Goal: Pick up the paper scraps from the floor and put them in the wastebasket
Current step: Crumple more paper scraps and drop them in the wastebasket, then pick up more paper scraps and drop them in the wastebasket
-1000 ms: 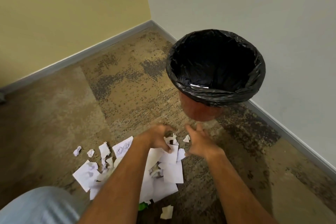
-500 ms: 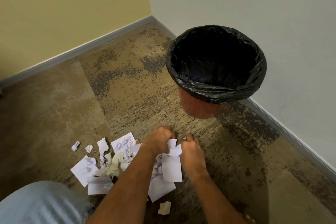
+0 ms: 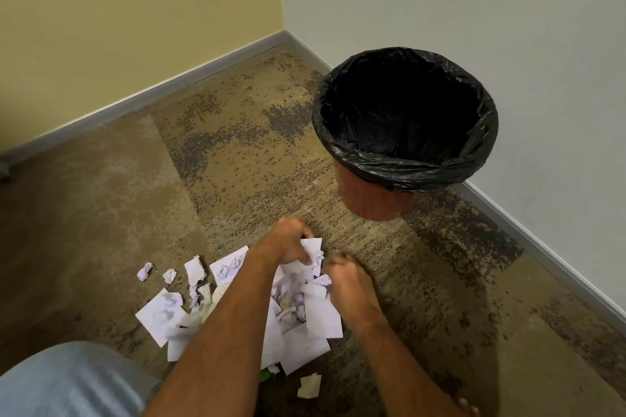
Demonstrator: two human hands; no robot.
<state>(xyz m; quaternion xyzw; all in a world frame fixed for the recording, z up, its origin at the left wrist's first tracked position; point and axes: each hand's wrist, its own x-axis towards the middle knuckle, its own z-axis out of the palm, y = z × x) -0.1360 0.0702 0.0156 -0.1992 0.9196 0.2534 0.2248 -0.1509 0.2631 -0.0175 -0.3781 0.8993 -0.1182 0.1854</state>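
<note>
A heap of white paper scraps [image 3: 305, 325], some flat and some crumpled, lies on the carpet in front of me. My left hand [image 3: 288, 244] grips the far end of the heap, its fingers curled round a folded sheet. My right hand [image 3: 345, 281] is curled round crumpled scraps right beside it. The wastebasket [image 3: 372, 200], orange with a black bag over its rim, stands about a hand's length beyond, against the white wall. Its inside looks dark.
Loose scraps lie apart from the heap: two small balls [image 3: 145, 271] at the left and one piece [image 3: 310, 384] near me. My knee in light trousers [image 3: 67, 382] is at the lower left. Walls meet in a corner behind the basket.
Both hands came down from above the heap and closed on the scraps, bunching the far sheets together. The camera has tilted down a little.
</note>
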